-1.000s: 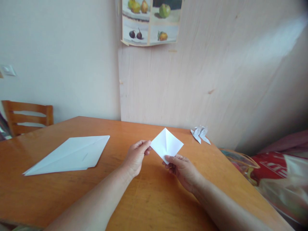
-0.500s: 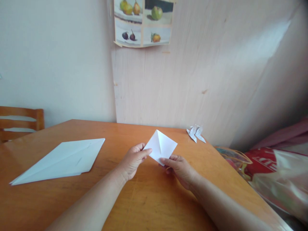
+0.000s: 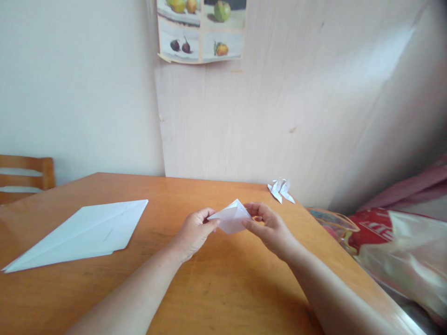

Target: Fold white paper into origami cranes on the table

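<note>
A small folded sheet of white paper point(image 3: 230, 221) is held between both hands just above the wooden table point(image 3: 216, 284). Its outline is a diamond, with a crease up the middle and a point at the top. My left hand point(image 3: 196, 231) pinches the left corner, thumb in front. On the right corner, my right hand point(image 3: 267, 228) has its thumb in front and its fingers curled behind. The fingertips behind the paper are partly hidden.
Larger folded white paper point(image 3: 82, 235) lies on the table's left side. Small folded paper pieces point(image 3: 281, 190) stand at the back right. A wooden chair point(image 3: 47, 172) is at the far left, and bags point(image 3: 375, 228) sit beyond the right edge. Fruit pictures point(image 3: 202, 32) hang on the wall.
My right hand has gone from the paper's bottom corner up to its right corner. The paper now tilts flatter. The whole view has shifted slightly.
</note>
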Action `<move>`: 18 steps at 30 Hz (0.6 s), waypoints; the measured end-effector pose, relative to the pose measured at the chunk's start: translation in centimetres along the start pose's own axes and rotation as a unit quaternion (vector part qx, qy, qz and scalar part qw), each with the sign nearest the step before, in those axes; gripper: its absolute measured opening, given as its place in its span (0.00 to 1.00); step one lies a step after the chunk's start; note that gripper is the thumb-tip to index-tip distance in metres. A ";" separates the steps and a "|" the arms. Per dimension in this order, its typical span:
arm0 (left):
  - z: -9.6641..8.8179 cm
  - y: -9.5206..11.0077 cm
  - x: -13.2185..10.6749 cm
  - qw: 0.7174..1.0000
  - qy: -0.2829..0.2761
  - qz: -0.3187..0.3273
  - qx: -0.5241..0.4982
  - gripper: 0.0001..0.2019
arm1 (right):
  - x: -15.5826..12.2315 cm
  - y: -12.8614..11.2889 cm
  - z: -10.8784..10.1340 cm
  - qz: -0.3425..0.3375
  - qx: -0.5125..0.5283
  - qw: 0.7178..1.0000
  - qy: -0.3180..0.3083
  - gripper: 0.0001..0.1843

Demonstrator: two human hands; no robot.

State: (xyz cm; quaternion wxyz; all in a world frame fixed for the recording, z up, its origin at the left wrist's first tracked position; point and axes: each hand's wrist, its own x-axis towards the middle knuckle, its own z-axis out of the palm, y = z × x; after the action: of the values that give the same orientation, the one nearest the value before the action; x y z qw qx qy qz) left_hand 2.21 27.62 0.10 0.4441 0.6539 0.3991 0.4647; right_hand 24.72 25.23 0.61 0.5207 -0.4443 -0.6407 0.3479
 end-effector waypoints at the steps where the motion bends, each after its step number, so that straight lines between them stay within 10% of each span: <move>1: 0.0 0.0 0.0 1.000 -0.004 0.004 0.009 0.08 | -0.1 -0.1 0.1 -0.024 -0.045 0.999 0.003 0.19; 11: -0.1 -0.7 0.3 0.987 -0.014 0.075 0.144 0.05 | -0.3 0.1 0.3 -0.146 -0.280 0.949 0.001 0.05; 18: -1.4 -0.3 -0.6 0.956 -0.180 0.043 0.230 0.25 | -1.1 -0.6 0.2 -0.118 -0.326 0.929 -0.128 0.12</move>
State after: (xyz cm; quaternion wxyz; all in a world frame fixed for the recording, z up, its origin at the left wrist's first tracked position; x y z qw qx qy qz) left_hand 0.68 27.44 -0.04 0.3259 0.8278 0.3796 0.2540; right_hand 24.47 23.99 0.76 0.2981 -0.4623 -0.8279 0.1095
